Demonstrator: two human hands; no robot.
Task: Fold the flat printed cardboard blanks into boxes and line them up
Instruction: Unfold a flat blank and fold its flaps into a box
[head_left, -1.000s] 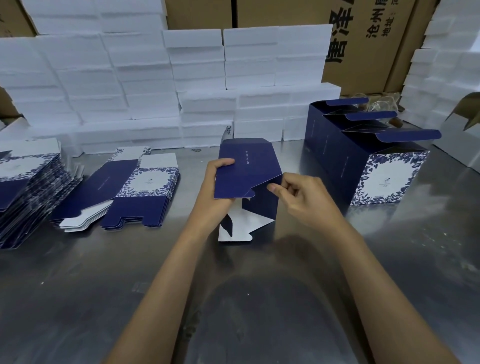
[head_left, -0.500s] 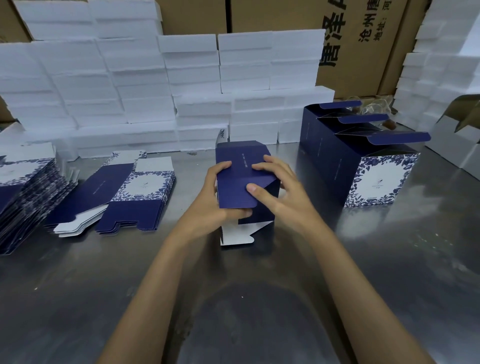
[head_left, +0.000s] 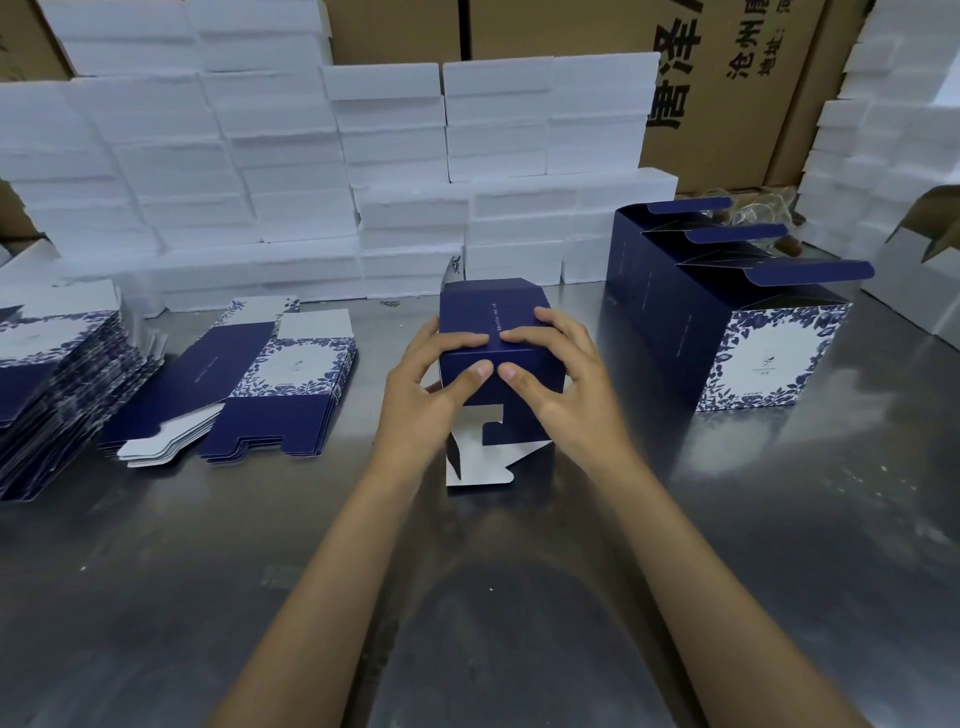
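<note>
Box (head_left: 493, 332) number four, half-folded, sits mid-table between my two hands, its long axis running near to far, white unfolded flaps pointing toward me. My left hand (head_left: 436, 384) and right hand (head_left: 558, 384) grip its near end, fingers on top, thumbs pressing the front panel. I count three finished boxes (head_left: 727, 332) lined up right, two stacks of flat blanks (head_left: 270, 384) left.

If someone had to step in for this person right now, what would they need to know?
Both hands, left and right, grip the half-formed navy box at the table's centre; its bottom flaps are still loose.
Done: three folded boxes lined up on the right, lids open.
Left: close this box, add it to the row, then fold the flat blanks stacked on the left.
</note>
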